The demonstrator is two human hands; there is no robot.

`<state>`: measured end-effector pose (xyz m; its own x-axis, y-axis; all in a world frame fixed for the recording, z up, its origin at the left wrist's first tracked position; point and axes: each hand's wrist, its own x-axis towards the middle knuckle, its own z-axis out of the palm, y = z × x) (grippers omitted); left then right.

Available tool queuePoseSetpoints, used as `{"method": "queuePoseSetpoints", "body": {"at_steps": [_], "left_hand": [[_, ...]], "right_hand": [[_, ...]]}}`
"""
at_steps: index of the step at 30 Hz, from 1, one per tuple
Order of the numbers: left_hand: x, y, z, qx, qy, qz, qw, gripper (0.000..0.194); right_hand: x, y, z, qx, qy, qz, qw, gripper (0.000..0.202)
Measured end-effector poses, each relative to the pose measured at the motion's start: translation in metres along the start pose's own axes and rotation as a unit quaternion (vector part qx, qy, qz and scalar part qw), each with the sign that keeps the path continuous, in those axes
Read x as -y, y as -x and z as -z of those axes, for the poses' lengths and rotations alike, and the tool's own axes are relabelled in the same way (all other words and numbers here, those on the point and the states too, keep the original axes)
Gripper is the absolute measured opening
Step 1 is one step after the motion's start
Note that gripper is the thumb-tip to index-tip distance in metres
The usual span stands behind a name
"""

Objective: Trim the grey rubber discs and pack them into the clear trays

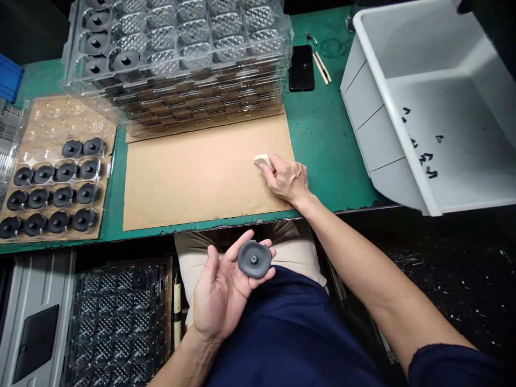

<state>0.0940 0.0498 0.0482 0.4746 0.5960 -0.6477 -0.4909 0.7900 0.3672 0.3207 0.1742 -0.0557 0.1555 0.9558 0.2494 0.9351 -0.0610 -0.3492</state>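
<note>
My left hand (226, 290) is palm up near my lap, with a black rounded plastic part (262, 260) on its fingers. The part is a shallow dish with a small peg at its middle, and the fingertips curl round its edge. On the right side of a flat cardboard sheet (193, 177), my right hand (288, 177) is closed round a small cream-coloured tool (264, 160). Most of that tool is hidden in the fingers. Several similar black parts (65, 171) sit in a clear tray (105, 177) at the left.
Stacked clear trays (181, 80) stand at the back of the green table (322, 140). A phone (301, 69) and a cream-coloured tool (321, 68) lie beside them. The grey bin (371, 80) at right holds several black scraps. Below left is another tray (121, 317).
</note>
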Motion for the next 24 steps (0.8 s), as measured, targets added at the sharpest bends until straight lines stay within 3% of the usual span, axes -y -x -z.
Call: {"method": "queuePoseSetpoints", "body": {"at_steps": [7,12,15,19,23,24], "left_hand": [[0.007,-0.001,-0.001,-0.074,-0.107,-0.033,0.991,0.049],[0.015,-0.005,0.009,-0.113,-0.200,-0.073,0.970,0.035],[0.015,-0.003,0.013,-0.144,-0.281,-0.152,0.936,0.027],[0.010,0.005,0.007,-0.193,-0.344,-0.297,0.870,0.016],[0.003,0.008,0.005,-0.223,-0.363,-0.380,0.821,0.008],[0.002,0.007,0.007,-0.232,-0.367,-0.382,0.816,0.008]], "right_hand": [[0.000,0.000,-0.001,0.011,-0.007,-0.010,1.000,0.030],[0.000,0.000,0.000,0.012,-0.039,-0.015,0.999,0.029],[-0.001,-0.003,0.002,0.007,-0.076,-0.025,0.997,0.026],[0.002,0.006,0.016,-0.021,-0.128,-0.052,0.990,0.025],[0.025,0.057,0.048,-0.008,-0.242,-0.047,0.969,0.029],[0.033,0.074,0.057,0.017,-0.332,-0.048,0.942,0.030]]}}
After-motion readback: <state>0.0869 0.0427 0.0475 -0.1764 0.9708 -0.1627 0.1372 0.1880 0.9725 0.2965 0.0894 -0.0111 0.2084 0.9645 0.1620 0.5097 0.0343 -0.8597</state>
